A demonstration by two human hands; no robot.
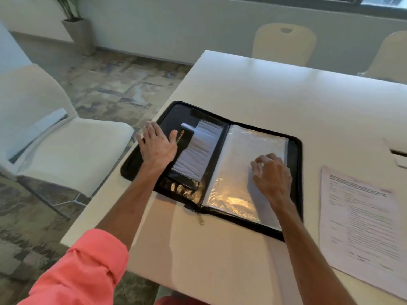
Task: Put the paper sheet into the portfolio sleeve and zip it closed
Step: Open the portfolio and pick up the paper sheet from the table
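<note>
A black zip portfolio (296, 150) lies open near the table's left edge. Its right half shows clear plastic sleeves (233, 172); its left half holds a black pocket with white pages (196, 150). My left hand (157, 144) rests flat, fingers spread, on the left cover. Curled fingers of my right hand (272, 172) press on the top sleeve near its right edge; whether they pinch the plastic I cannot tell. The printed paper sheet (363, 225) lies flat on the table to the right of the portfolio, untouched. The zip pull (200, 219) hangs at the spine's near end.
The white table (286, 95) has its left edge just beside the portfolio. A white chair (55, 146) stands to the left, two cream chairs (284, 42) at the far side. A flat white object (396, 150) lies at the right edge. A potted plant (77, 29) stands by the wall.
</note>
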